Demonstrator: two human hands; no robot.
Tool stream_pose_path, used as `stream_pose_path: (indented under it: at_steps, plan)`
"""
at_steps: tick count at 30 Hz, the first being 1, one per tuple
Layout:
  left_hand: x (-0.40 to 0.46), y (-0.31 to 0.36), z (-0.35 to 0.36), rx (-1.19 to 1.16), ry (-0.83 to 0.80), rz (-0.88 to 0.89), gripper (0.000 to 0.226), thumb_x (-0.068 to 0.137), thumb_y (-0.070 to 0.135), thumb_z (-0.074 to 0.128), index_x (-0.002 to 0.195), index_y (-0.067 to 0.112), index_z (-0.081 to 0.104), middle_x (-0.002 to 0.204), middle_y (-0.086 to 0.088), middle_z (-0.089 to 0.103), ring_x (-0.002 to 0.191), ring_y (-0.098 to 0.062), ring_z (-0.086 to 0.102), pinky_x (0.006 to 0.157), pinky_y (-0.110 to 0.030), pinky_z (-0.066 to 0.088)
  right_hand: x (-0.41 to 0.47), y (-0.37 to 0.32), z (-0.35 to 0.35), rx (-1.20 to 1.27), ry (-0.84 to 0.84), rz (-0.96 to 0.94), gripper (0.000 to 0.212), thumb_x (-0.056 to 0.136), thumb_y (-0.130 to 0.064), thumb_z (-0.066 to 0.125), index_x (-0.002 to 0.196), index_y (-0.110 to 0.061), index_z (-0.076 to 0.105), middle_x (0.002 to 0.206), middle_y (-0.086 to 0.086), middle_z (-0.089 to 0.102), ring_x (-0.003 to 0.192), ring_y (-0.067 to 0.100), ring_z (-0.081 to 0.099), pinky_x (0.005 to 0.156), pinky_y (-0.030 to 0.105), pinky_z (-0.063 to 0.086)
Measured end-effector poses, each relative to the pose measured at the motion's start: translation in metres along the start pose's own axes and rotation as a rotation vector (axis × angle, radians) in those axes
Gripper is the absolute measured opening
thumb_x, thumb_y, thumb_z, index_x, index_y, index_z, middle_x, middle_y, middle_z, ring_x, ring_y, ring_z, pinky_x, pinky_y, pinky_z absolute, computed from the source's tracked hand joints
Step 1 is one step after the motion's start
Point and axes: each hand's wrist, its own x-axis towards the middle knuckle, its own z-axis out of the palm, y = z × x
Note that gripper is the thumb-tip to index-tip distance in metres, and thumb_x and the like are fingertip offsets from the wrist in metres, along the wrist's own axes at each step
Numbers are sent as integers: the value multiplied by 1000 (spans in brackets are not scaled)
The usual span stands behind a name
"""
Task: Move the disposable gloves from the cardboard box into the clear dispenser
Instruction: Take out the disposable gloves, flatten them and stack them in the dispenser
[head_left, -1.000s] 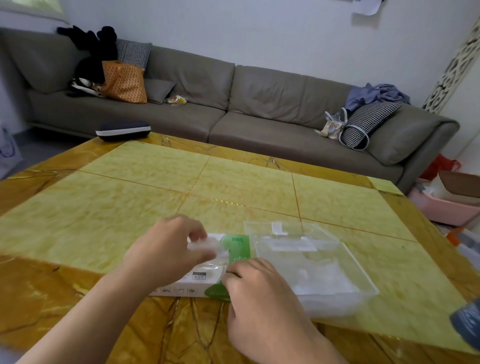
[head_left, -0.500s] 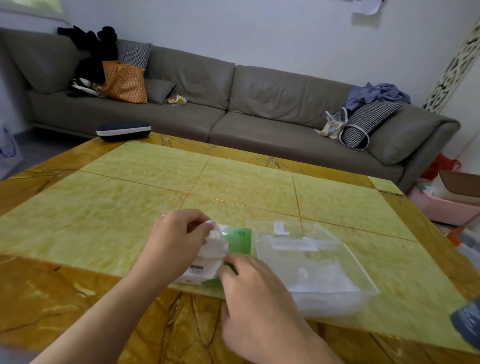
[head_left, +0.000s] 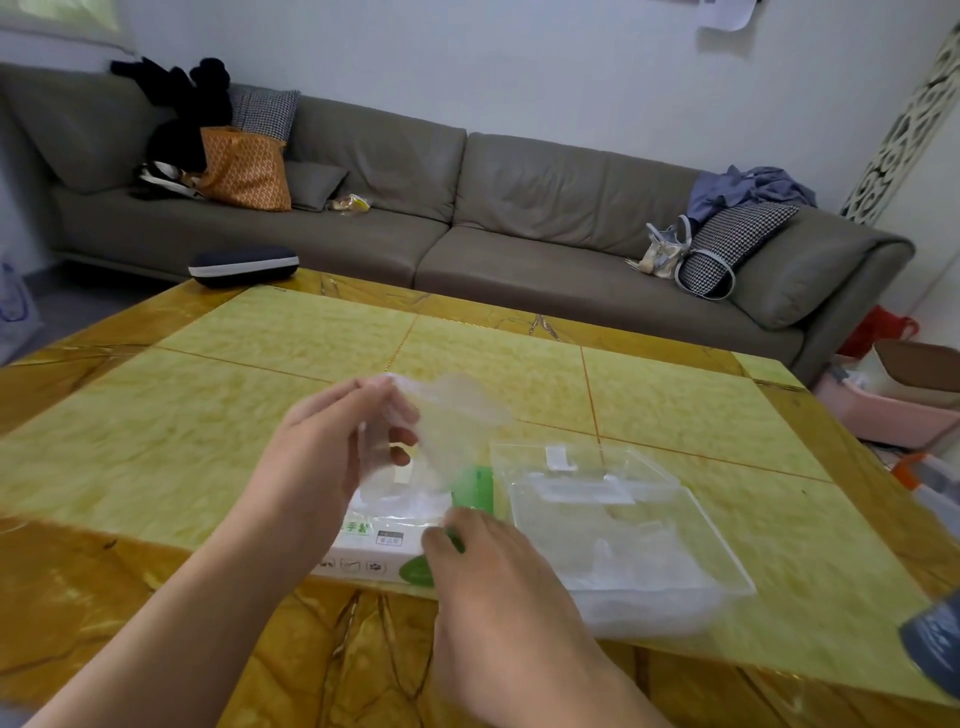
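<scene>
thin clear plastic glove (head_left: 447, 415) lifted above white-green cardboard box (head_left: 384, 540), long axis tilted, top end up-right | left hand (head_left: 332, 452) fingers curled, pinching glove | right hand (head_left: 498, 587) fingertips pressing box | clear rectangular dispenser (head_left: 623, 519) just right, on yellow marble table (head_left: 260, 364)

I see a yellow marble worktop (head_left: 311, 338) with a dark case (head_left: 243, 265) at its far edge. Behind it, a grey sofa (head_left: 519, 208) carries an orange bag (head_left: 244, 169), checked cushions (head_left: 727, 244) and blue clothing (head_left: 748, 189).
</scene>
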Motion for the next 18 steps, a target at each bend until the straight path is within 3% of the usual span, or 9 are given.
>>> stream_pose_path:
  at_steps: [3, 6, 8, 10, 12, 13, 15, 18]
  plan:
    - [-2, 4, 0, -129, 2, -63, 31, 100, 26, 57, 85, 1, 67, 92, -13, 64, 82, -27, 63, 82, -44, 52, -2, 2, -10, 215, 139, 85, 50, 93, -11, 58, 143, -18, 54, 145, -12, 42, 131, 11, 47, 111, 27, 46]
    - [-6, 6, 5, -288, 6, -131, 29, 95, 25, 58, 76, 6, 68, 89, -11, 66, 76, -24, 62, 77, -42, 54, -1, 15, -23, 525, 353, 229, 43, 94, -19, 64, 134, -30, 52, 125, -25, 49, 117, -5, 52, 101, 18, 48]
    - [-10, 8, 9, -364, -37, -173, 28, 98, 23, 55, 83, 5, 70, 89, -14, 67, 73, -25, 62, 70, -39, 56, 1, 29, -31, 887, 413, 349, 54, 85, -48, 73, 131, -33, 52, 126, -20, 57, 120, -2, 56, 104, 27, 48]
    - [-12, 8, 14, -395, -127, -217, 27, 99, 22, 52, 89, 2, 68, 91, -17, 66, 72, -26, 63, 64, -37, 58, 4, 44, -41, 1316, 348, 405, 87, 67, -70, 82, 136, -23, 57, 133, -8, 64, 126, 10, 61, 112, 38, 45]
    - [-15, 5, 18, -366, -217, -282, 32, 99, 23, 48, 93, -2, 67, 94, -21, 65, 73, -28, 62, 62, -37, 58, 3, 57, -47, 1610, 315, 375, 96, 64, -67, 88, 138, -11, 61, 134, 4, 69, 126, 19, 66, 115, 41, 45]
    - [-17, 3, 20, -336, -263, -324, 35, 99, 24, 47, 97, -4, 68, 95, -22, 65, 73, -29, 62, 61, -37, 57, 2, 60, -51, 1648, 314, 335, 82, 72, -59, 88, 132, -7, 66, 129, 9, 73, 120, 23, 69, 111, 41, 49]
    - [-22, 2, 25, -255, -333, -397, 44, 99, 27, 45, 103, -7, 72, 96, -25, 67, 70, -30, 63, 60, -38, 57, -1, 62, -56, 1601, 354, 301, 42, 87, -34, 82, 112, -2, 74, 108, 17, 78, 97, 30, 75, 87, 37, 59]
    - [-27, 5, 29, -132, -341, -451, 52, 96, 40, 46, 98, 1, 81, 95, -25, 73, 72, -32, 70, 65, -40, 59, -4, 68, -58, 1563, 455, 402, 2, 91, -4, 74, 93, -4, 75, 82, 19, 74, 68, 26, 69, 58, 33, 56]
